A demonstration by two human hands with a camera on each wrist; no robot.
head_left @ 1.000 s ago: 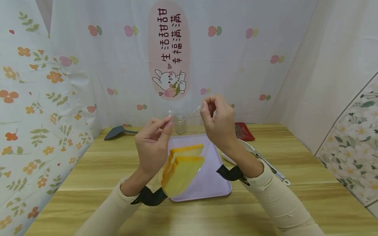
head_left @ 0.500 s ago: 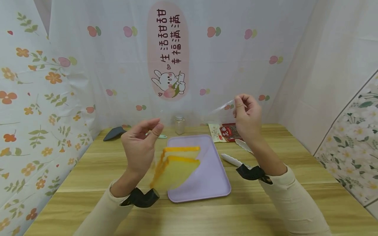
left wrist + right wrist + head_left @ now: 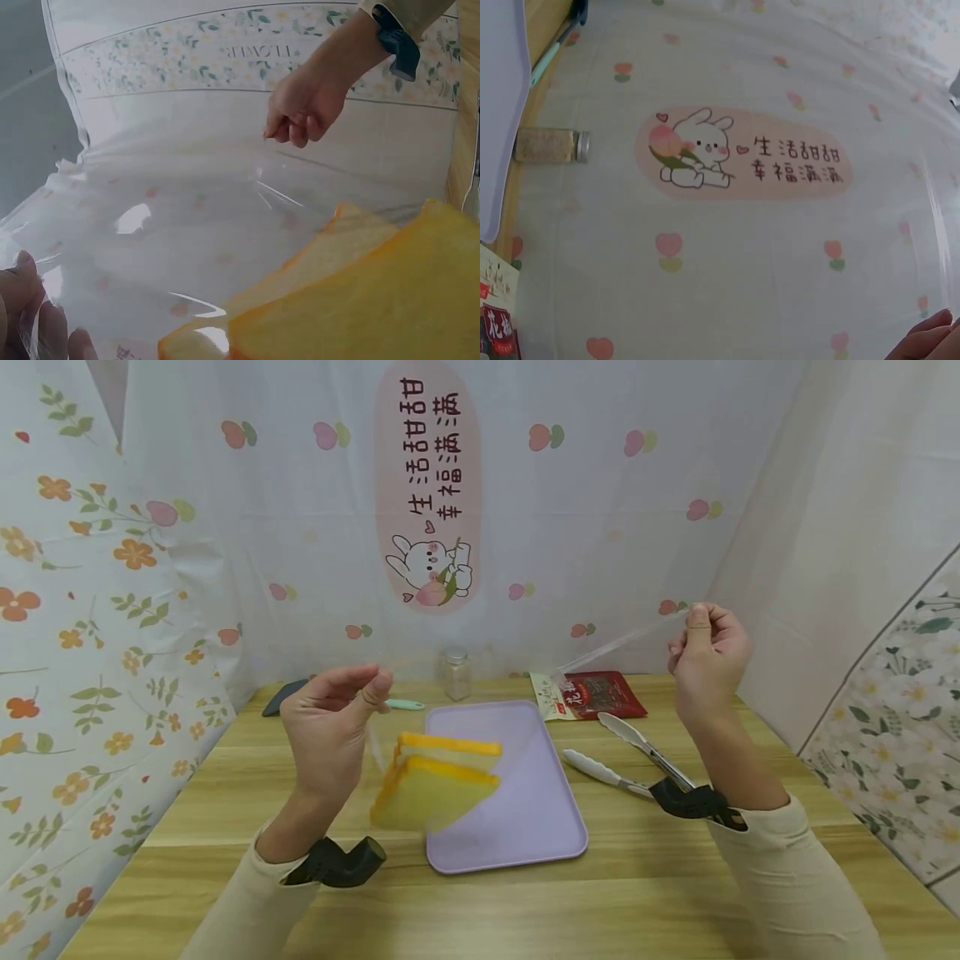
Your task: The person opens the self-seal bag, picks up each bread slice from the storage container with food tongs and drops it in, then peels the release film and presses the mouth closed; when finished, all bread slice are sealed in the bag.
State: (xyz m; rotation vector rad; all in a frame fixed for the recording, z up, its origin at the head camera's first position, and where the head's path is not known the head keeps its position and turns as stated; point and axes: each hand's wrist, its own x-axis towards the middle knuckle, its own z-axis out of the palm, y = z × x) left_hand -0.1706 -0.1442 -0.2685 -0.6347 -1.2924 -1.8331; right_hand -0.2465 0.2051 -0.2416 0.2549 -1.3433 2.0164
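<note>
My left hand (image 3: pixel 330 722) pinches the edge of a clear plastic bag (image 3: pixel 217 262) between thumb and fingers. Two yellow bread slices with orange crusts (image 3: pixel 442 789) hang in the bag, tilted, overlapping the left part of the lilac tray (image 3: pixel 517 835) in the head view. My right hand (image 3: pixel 712 660), raised at the right, pinches the end of a long, thin strip of clear plastic (image 3: pixel 622 646), which slants down to the left. In the left wrist view, that right hand (image 3: pixel 311 105) stands beyond the bag. Only fingers of it show in the right wrist view's lower corner.
Silver tongs with white tips (image 3: pixel 600 768) lie right of the tray. Behind stand a red-and-cream spice packet (image 3: pixel 588 695) and a glass jar with a metal lid (image 3: pixel 457 675). A dark spatula (image 3: pixel 283 697) and a mint-green handle (image 3: pixel 405 703) lie at the back left.
My right hand has moved far to the right, and more of the plastic strip shows behind it. My left hand and the bagged bread have shifted left. The tongs and packet are now uncovered.
</note>
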